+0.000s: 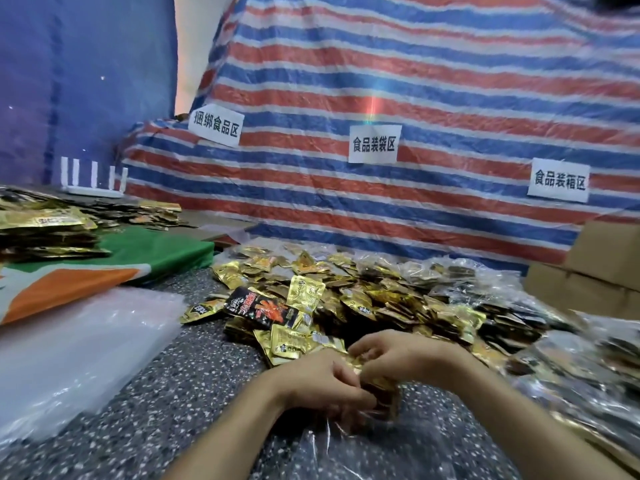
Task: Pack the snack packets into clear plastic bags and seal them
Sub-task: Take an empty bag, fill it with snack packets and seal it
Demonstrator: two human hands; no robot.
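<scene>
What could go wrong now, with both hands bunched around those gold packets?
1. The left hand and right hand both grip a thick bundle of packets; one could slip onto the speckled surface instead of into the clear bag below.
2. The loose pile lies right beside the hands, so a stray packet may get swept in and spoil the count.
3. The bag looks crumpled, so it might seal badly.
</scene>
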